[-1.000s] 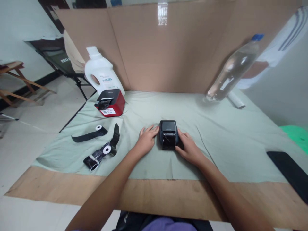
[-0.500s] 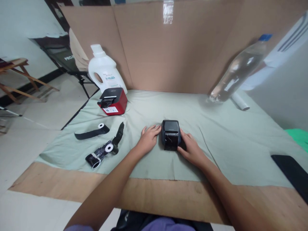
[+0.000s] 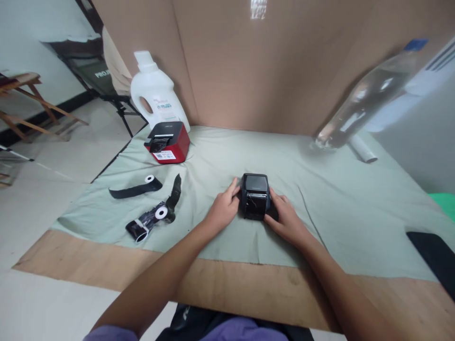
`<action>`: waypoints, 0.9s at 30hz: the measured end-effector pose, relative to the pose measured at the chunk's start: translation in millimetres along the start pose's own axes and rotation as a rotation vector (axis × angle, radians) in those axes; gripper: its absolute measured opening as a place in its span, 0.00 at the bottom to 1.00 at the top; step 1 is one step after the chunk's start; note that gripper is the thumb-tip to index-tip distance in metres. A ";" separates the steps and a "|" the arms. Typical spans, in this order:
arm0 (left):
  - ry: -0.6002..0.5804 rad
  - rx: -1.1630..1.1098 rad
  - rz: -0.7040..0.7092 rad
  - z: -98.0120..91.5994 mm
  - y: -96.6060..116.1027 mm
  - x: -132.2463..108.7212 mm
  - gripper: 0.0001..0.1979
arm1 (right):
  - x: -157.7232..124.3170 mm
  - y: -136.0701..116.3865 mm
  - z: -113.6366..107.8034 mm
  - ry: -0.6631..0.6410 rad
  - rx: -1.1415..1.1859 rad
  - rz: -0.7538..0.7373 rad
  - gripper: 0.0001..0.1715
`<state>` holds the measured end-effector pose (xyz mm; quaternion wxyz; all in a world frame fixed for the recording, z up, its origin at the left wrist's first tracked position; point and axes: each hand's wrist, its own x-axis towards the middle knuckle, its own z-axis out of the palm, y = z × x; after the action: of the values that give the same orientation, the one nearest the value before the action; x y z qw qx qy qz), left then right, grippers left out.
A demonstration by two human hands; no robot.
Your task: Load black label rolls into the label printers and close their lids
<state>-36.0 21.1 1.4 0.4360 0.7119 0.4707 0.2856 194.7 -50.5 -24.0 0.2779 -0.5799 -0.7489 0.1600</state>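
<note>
Left hand (image 3: 223, 208) has turned beside the glossy, boxy device (image 3: 255, 196).

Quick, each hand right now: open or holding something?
Left hand: loosely open, fingertips at left side of black device.
Right hand: open, thumb and fingers at its right side.

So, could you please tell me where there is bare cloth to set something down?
Bare cloth shows behind the black device, up to the cardboard, and between the right hand and dark slab. The left is crowded: the red box stands before the white jug, with black rolls nearer. The clear bottle takes the back right.
</note>
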 end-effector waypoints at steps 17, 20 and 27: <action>-0.014 -0.166 0.128 4.9 -10.0 3.3 0.43 | -0.6 4.4 1.1 0.001 -0.024 -0.038 0.54; -0.028 -0.038 0.169 3.0 -9.8 3.6 0.42 | -1.0 5.2 0.6 -0.003 -0.015 -0.049 0.53; 0.000 0.089 0.184 2.3 -13.0 6.3 0.37 | -0.2 3.9 -0.5 -0.015 -0.006 -0.053 0.54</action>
<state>-37.1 28.4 -11.2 0.3757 0.7708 0.4155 0.3034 198.1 -49.6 -25.9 0.2747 -0.5597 -0.7664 0.1544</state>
